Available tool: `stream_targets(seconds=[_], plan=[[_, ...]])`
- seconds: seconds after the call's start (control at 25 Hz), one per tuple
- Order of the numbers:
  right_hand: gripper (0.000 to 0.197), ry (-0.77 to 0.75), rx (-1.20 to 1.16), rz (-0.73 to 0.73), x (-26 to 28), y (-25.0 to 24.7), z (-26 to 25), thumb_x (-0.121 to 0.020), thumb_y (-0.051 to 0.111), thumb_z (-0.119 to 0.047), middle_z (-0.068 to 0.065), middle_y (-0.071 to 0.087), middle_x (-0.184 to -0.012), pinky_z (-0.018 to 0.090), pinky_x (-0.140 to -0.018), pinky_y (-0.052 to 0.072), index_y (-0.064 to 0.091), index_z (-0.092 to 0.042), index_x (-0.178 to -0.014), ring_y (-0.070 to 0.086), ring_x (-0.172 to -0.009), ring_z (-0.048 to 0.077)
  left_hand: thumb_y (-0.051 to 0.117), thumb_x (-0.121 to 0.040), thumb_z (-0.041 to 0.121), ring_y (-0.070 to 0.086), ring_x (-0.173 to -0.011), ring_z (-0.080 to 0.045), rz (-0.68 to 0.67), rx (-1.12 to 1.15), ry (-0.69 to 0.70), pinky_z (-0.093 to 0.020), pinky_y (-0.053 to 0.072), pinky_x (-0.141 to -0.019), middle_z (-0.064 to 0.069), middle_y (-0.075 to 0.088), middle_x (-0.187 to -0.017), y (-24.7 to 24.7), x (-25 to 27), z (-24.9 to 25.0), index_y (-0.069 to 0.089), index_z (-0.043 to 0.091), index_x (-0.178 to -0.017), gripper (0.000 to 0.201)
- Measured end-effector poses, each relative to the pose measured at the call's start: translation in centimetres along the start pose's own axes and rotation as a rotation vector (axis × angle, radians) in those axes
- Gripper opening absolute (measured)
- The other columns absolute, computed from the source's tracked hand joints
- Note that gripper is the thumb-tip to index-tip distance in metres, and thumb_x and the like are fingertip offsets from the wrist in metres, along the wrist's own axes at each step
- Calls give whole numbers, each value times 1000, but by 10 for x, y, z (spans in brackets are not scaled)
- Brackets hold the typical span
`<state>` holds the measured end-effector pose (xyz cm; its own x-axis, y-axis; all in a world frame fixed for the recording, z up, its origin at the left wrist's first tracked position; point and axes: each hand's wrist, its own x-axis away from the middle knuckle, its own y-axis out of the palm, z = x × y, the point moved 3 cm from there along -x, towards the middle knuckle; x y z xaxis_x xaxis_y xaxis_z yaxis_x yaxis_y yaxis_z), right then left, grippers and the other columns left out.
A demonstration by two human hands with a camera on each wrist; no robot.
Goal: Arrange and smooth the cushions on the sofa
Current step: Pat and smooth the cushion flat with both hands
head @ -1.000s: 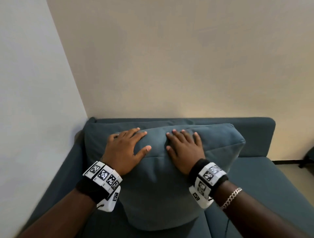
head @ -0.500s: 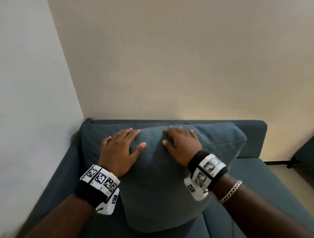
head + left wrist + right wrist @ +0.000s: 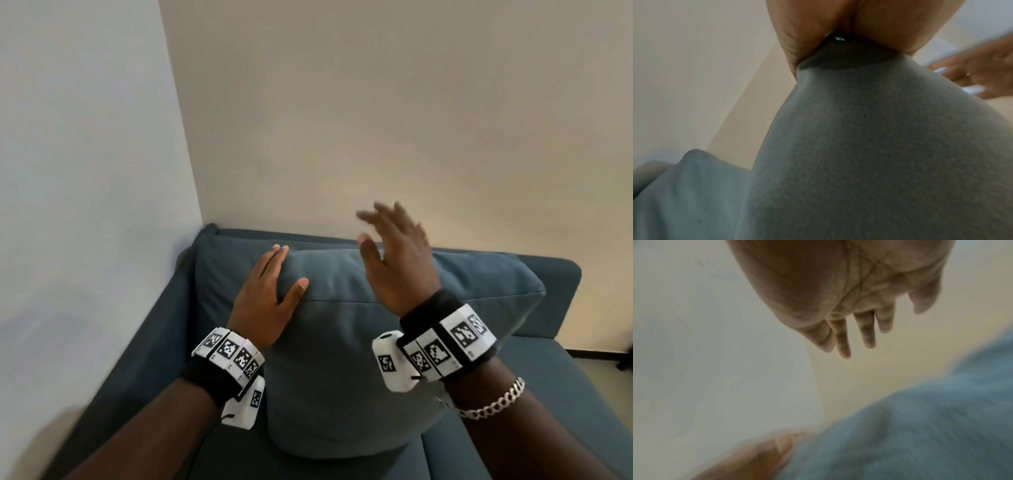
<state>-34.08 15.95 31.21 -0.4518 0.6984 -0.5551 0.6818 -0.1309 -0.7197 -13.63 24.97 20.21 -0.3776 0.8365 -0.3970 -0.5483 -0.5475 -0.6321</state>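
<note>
A large teal cushion [image 3: 342,359] stands upright against the backrest in the left corner of a teal sofa [image 3: 548,387]. My left hand [image 3: 270,294] lies flat on the cushion's upper left part, fingers straight, thumb spread out. In the left wrist view the palm [image 3: 869,24] presses into the cushion's fabric [image 3: 869,154]. My right hand [image 3: 394,253] hovers above the cushion's top edge with fingers spread, touching nothing. The right wrist view shows that hand [image 3: 855,301] with straight fingers, apart from the blurred cushion [image 3: 920,434] below.
Two walls meet in a corner [image 3: 195,171] right behind the sofa's left end. The sofa's backrest [image 3: 555,270] runs to the right, and its seat [image 3: 565,411] stretches to the right of the cushion. A strip of floor [image 3: 613,373] shows at the far right.
My right hand has lifted off the cushion's top and now hovers above it with fingers spread. The left hand stays flat on the cushion. The head view has shifted slightly.
</note>
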Motion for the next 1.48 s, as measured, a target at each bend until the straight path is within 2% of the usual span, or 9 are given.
stream_targets(seconds=[0.12,0.28,0.52,0.64,0.72,0.96,1.16,1.36,1.48], plan=[[47,-125,-73,306,14,-7,-21,-102,48,-32,-5,30,-165,47,-127,18,48,-26,-149,17,-158,21,38,-92,70,21,-152,-1,32,93,-14,-13,14,-119,4,28,-167,2,2,0,30,18,-161,86],[59,-18,471,-681,40,84,10,-107,21,-55,-6,4,-173,47,-129,3,10,-38,-162,0,-159,17,20,-90,82,17,-153,2,-91,346,-84,-21,12,-126,5,21,-170,7,8,-7,19,21,-164,96],[50,-62,-65,174,-3,13,-27,-103,42,-45,-6,34,-163,41,-124,22,44,-30,-151,24,-155,18,7,-77,98,12,-154,5,-99,458,-138,-23,9,-128,13,15,-170,0,9,-22,16,27,-162,111],[69,-26,418,-509,36,85,-10,-97,2,-61,-8,5,-173,51,-128,-1,13,-39,-161,-11,-157,14,9,-73,101,12,-153,6,-126,465,-152,-21,9,-127,13,15,-170,-1,14,-20,16,26,-163,117],[64,22,468,-737,34,94,-2,-101,10,-61,-7,7,-173,56,-127,-1,15,-39,-161,-6,-159,17,10,-70,103,11,-153,6,-155,485,-182,-20,9,-126,13,14,-171,0,19,-22,15,25,-163,121],[50,-159,-121,259,-15,9,-84,-103,44,-43,-7,24,-167,50,-128,13,44,-31,-151,12,-159,19,12,-70,103,11,-154,5,-130,591,-226,-27,10,-128,14,10,-171,-3,23,-37,9,29,-165,120],[57,-153,483,-734,43,163,-42,-104,20,-58,-2,32,-166,54,-125,3,39,-33,-152,16,-157,28,13,-62,107,13,-153,4,-174,602,-243,-13,15,-121,13,6,-170,5,34,-47,4,36,-162,123],[75,-111,263,-657,20,153,-61,-92,24,-80,-5,31,-166,58,-126,-2,29,-40,-155,14,-158,26,21,-78,97,9,-152,10,-49,550,-165,-25,20,-121,31,-2,-166,12,61,-69,-7,36,-163,109],[74,-102,321,-627,24,141,-60,-84,43,-84,-4,48,-153,58,-123,10,41,-41,-145,33,-147,27,49,-77,92,17,-155,-2,-195,648,-219,-35,27,-124,20,7,-170,30,79,-98,-8,44,-161,112]])
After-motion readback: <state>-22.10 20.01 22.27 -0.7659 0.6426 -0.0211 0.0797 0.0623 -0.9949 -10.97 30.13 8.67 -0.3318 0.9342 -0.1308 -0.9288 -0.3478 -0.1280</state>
